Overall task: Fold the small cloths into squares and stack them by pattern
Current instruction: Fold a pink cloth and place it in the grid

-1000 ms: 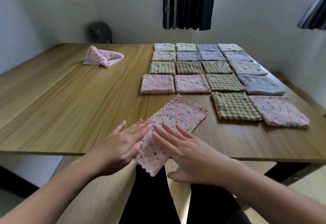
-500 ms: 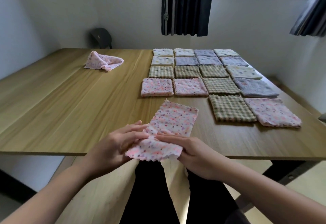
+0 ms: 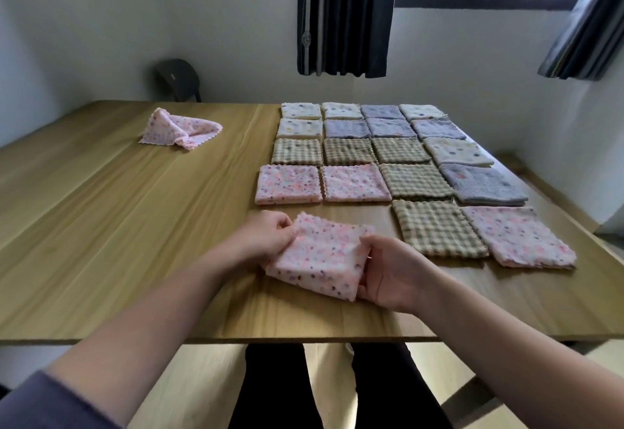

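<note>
Grips the folded pink dotted cloth [image 3: 320, 256] on the wooden table [image 3: 135, 243]. Curls left hand [image 3: 266, 238] fingers on its far corner, right hand [image 3: 391, 276] fingers round its right edge, maybe thumb underneath.

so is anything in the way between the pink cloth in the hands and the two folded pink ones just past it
Nothing visible. The left hand and right hand hold the folded pink dotted cloth; only bare wooden table lies between it and the two folded pink dotted squares beyond.
</note>
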The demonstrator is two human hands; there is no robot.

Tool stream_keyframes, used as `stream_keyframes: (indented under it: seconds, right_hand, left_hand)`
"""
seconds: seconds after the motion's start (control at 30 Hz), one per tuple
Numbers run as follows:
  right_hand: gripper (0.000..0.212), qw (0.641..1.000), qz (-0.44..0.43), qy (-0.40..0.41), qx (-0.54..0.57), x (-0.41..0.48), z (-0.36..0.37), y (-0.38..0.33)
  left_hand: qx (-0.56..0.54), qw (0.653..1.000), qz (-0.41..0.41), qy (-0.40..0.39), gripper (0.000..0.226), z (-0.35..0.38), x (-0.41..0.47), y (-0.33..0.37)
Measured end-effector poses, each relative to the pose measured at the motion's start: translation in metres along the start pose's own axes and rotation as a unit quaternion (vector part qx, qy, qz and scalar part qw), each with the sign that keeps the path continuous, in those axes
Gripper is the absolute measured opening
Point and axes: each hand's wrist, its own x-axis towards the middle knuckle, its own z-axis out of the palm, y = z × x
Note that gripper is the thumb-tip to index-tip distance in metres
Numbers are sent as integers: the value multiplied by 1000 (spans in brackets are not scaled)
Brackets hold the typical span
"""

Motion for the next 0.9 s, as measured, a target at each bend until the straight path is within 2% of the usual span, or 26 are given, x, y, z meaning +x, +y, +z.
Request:
stream_keyframes:
  seconds: [0.2,0.43,0.5,0.53,0.57,0.6,0.63,0.67,0.7,0.73,0.77,0.83,0.9]
  right_hand:
    - [38,999,16,-9,-31,6,-11,-13]
    - [34,992,-53,11,-113,-4,-29,-25]
    - [30,983,-84,38,-159,-8,-28,-24]
    - [30,967,-116,71,-214,-8,-27,-22]
    - [36,932,-159,113,-306,-8,-28,-20]
    - [42,862,-220,158,-429,-8,-29,-19]
    - [46,765,-299,184,-540,-6,-30,-17]
    - [48,677,-375,185,-606,-5,-30,-15]
    - [50,624,-422,160,-638,-1,-29,-14]
    - [51,601,-434,122,-660,5,-28,-12]
    - [51,594,-423,78,-680,10,-26,-9]
    - [56,564,-374,7,-737,24,-26,2]
    - [69,540,-343,-15,-769,31,-29,9]
  left_hand:
    - [139,989,-21,39,23,8,10,10]
    - [199,972,63,111,22,17,-2,6]
    - [195,971,72,120,23,20,-5,5]
    - [195,969,74,128,24,21,-6,5]
    - [206,965,80,143,25,22,-7,3]
    - [221,956,94,166,29,23,-9,2]
    - [240,945,111,190,36,24,-11,1]
    - [258,936,125,205,46,25,-14,1]
    - [270,933,126,200,60,26,-16,2]
    - [278,937,117,173,72,28,-19,4]
    - [290,942,102,135,75,31,-21,4]
    - [327,942,65,38,67,40,-23,-3]
    - [353,934,58,-7,67,42,-24,-9]
